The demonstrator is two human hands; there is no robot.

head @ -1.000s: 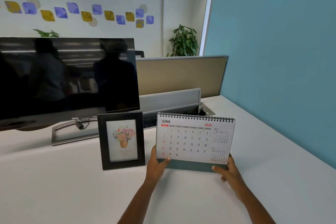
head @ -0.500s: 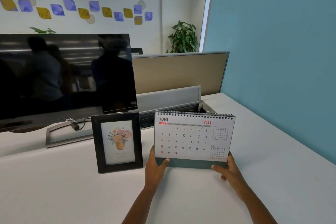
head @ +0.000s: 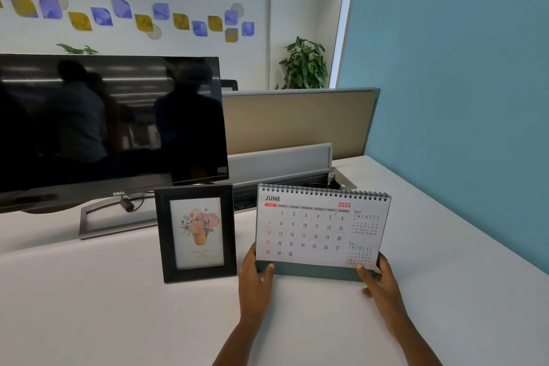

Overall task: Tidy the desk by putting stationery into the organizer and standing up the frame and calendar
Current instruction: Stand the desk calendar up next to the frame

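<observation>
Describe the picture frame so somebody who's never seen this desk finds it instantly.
Start at the big dark monitor on the white desk. In front of its lower right corner stands a black picture frame, upright, just left of the June calendar. It alone shows a painted bouquet in a pot.

It was an office: a monitor (head: 110,125) stood on a white tabletop (head: 118,306) before a cubicle partition (head: 297,122).
</observation>
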